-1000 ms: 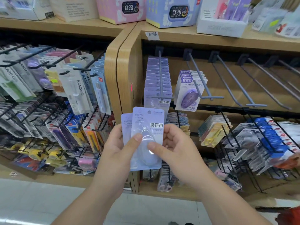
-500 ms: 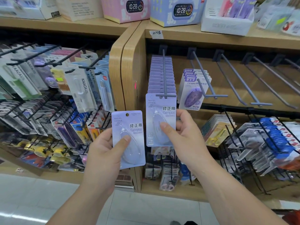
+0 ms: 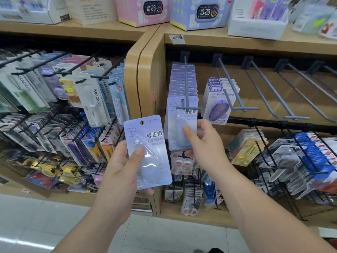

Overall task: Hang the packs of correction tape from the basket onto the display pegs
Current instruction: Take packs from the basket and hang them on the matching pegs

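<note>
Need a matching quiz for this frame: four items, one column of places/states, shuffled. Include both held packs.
Things:
1. lower pack
2. upper pack
3. dark purple packs
4. pink box

Places:
A. on the top shelf
B. in the right hand, at the full peg tip
C. hanging on the second peg
D. in the left hand, off any peg

Pairs: 1-D, 2-B, 3-C, 4-A
</note>
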Demonstrator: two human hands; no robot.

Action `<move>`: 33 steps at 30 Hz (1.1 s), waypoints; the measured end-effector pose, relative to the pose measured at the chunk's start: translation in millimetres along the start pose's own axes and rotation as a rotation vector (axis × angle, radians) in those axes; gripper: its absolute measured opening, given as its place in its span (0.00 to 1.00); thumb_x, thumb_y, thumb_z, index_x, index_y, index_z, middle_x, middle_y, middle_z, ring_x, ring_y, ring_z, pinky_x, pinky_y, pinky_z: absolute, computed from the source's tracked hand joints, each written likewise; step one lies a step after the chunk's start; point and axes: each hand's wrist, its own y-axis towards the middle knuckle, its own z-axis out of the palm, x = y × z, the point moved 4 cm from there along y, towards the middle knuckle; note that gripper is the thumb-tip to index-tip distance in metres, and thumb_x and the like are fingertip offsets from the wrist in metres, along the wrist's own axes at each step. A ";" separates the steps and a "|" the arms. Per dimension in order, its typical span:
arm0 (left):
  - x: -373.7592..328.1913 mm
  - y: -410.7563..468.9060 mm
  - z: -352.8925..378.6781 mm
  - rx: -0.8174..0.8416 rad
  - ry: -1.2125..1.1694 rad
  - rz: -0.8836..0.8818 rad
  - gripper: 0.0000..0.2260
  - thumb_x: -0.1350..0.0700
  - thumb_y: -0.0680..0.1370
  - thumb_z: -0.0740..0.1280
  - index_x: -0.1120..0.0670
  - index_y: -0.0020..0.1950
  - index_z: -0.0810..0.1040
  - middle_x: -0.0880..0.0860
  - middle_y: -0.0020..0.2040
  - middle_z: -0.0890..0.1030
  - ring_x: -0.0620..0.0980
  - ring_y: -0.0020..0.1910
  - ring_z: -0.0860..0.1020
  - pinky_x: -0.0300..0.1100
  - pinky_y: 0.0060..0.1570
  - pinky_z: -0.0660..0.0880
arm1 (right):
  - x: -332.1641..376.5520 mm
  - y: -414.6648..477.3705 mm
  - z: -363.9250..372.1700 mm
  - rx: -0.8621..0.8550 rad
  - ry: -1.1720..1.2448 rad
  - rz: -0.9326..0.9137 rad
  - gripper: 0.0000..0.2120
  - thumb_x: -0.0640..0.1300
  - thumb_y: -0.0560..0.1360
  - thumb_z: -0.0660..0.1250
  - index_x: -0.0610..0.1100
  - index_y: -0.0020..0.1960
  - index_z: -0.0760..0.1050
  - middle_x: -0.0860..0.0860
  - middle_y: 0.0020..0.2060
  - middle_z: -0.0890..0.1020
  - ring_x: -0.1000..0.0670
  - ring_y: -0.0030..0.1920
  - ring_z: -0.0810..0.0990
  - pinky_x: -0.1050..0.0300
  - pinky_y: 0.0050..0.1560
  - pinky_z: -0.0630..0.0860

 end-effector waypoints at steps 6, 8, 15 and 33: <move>-4.5 6.8 7.8 0.071 0.116 0.041 0.05 0.45 0.77 0.71 0.40 0.51 0.83 0.50 0.46 0.86 0.51 0.35 0.81 0.43 0.20 0.72 | -16.4 9.9 -1.2 -0.032 -0.049 -0.018 0.07 0.55 0.80 0.68 0.56 0.56 0.73 0.57 0.50 0.85 0.56 0.48 0.85 0.47 0.45 0.85; -8.6 10.9 16.7 0.109 0.150 0.052 0.07 0.45 0.78 0.73 0.43 0.55 0.83 0.50 0.48 0.87 0.51 0.36 0.81 0.43 0.22 0.72 | -19.7 8.0 -6.6 -0.006 -0.036 -0.033 0.09 0.52 0.81 0.68 0.54 0.59 0.73 0.57 0.51 0.85 0.58 0.48 0.84 0.52 0.48 0.83; -5.5 30.9 47.3 0.159 0.213 0.067 0.07 0.54 0.86 0.63 0.48 0.61 0.79 0.46 0.51 0.87 0.46 0.42 0.84 0.42 0.27 0.75 | -33.5 -0.2 -19.9 0.051 0.036 -0.022 0.09 0.43 0.82 0.67 0.51 0.62 0.76 0.54 0.56 0.84 0.53 0.54 0.85 0.48 0.53 0.84; 9.9 59.4 54.2 0.026 0.335 0.092 0.06 0.49 0.86 0.64 0.48 0.57 0.79 0.46 0.50 0.86 0.44 0.43 0.83 0.39 0.34 0.78 | -40.1 1.1 -24.3 0.091 0.080 -0.012 0.10 0.40 0.83 0.64 0.48 0.63 0.77 0.51 0.54 0.86 0.50 0.52 0.86 0.51 0.52 0.83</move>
